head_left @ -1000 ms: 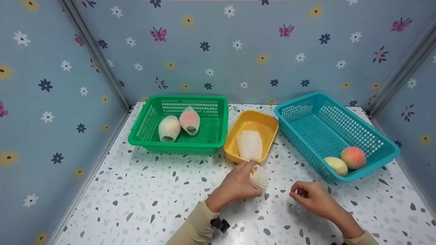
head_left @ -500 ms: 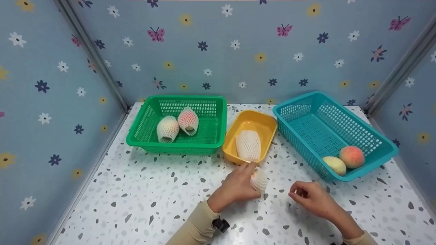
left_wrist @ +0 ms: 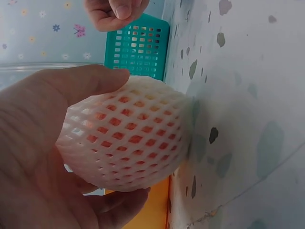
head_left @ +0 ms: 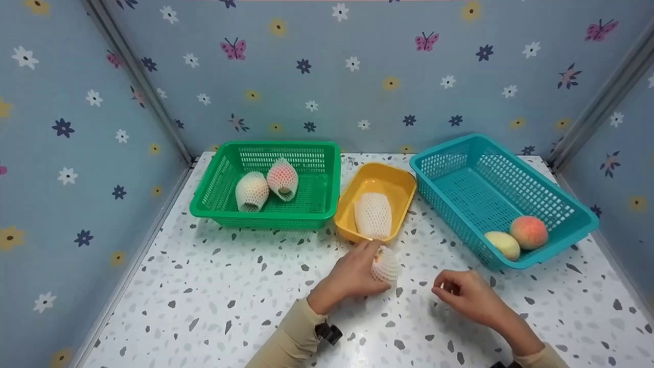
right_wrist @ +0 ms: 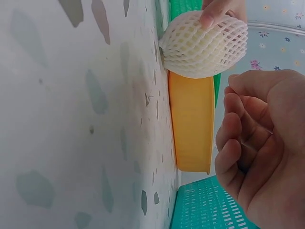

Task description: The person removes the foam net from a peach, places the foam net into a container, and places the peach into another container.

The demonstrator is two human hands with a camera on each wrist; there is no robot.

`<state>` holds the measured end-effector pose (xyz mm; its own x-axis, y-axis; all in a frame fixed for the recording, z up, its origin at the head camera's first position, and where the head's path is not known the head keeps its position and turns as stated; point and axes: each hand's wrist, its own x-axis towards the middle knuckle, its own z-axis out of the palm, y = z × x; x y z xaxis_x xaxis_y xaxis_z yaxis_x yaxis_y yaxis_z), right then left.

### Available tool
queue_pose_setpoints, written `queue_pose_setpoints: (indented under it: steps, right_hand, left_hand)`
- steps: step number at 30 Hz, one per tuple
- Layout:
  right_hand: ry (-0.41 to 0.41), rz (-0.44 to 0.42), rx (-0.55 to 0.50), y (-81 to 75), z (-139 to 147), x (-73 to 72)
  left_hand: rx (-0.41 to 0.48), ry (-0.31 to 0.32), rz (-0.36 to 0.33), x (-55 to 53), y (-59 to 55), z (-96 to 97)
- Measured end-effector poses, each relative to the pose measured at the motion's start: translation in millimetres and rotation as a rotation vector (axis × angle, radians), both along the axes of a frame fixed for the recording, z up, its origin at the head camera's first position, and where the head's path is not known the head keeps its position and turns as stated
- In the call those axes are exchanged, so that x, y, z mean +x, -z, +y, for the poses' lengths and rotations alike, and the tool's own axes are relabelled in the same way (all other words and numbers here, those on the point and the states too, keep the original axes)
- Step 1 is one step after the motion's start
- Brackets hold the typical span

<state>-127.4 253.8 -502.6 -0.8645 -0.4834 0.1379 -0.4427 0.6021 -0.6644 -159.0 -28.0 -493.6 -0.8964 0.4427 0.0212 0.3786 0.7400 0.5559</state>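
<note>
Beige fabric sleeves reach toward both wrists at the near edge, and the right hand hovers over the white table with grey speckles, holding nothing. Its inner side shows only to the right wrist camera: fingers loosely curled, thumb tip up against the index finger. Slightly farther on, the left hand grips a rounded fruit in a white foam net, thumb on one side and fingers on the other, at the table surface just in front of the yellow plastic tray. Through the mesh, the left wrist view reveals a reddish-orange skin, while the right wrist view shows a pale yellow side. Both wrist cameras see the tray only from outside; the head view shows a white foam net sleeve lying in it. To the tray's right, the turquoise perforated plastic basket stands at an angle, with a pale yellow fruit and a round pink-orange peach side by side in its near end. To the left, the green perforated plastic basket contains two net-wrapped fruits, leaning close together. Blue panels printed with flowers and butterflies rise behind.
</note>
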Motion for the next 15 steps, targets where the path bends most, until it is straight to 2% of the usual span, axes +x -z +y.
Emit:
queue_pose_setpoints:
  steps: [3, 15]
  right_hand:
    - [0.0, -0.004, -0.001, -0.8, 0.4, -0.1]
    - [0.006, -0.015, -0.011, -0.8, 4.1, 3.1]
  left_hand:
    - [0.023, 0.003, -0.003, -0.9, -0.9, -0.9]
    - [0.176, -0.058, -0.044, 0.5, -0.8, -0.5]
